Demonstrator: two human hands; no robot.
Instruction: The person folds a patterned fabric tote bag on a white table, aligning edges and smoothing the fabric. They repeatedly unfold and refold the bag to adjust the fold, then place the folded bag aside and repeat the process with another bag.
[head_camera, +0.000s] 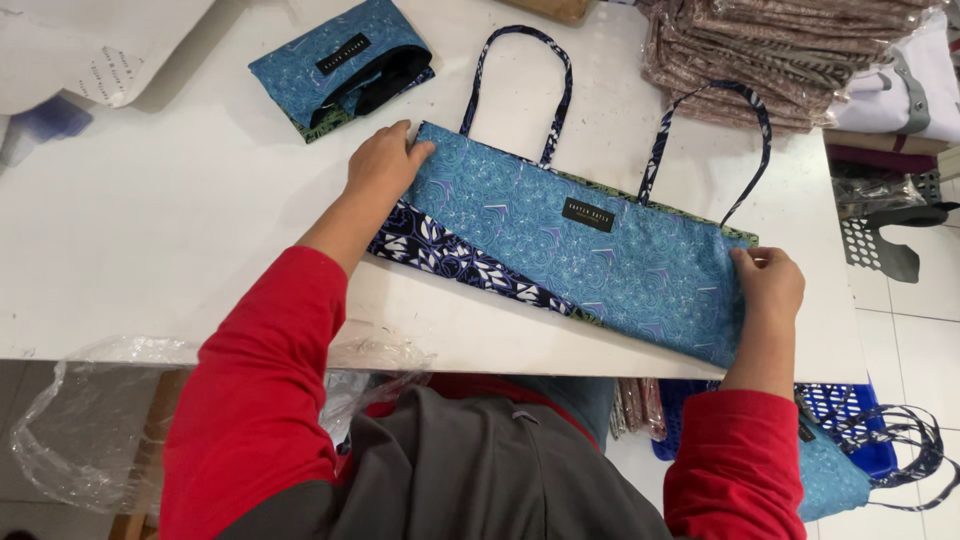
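Fabric of the blue patterned tote bag (560, 240), pressed flat on the white table (180, 220) between the left hand (383, 160) and right hand (768, 283), each gripping an end, probably risked slipping off the near edge by the right hand.

Two blue bags (580, 240) on the table, one stack of folded cloth (770, 55)
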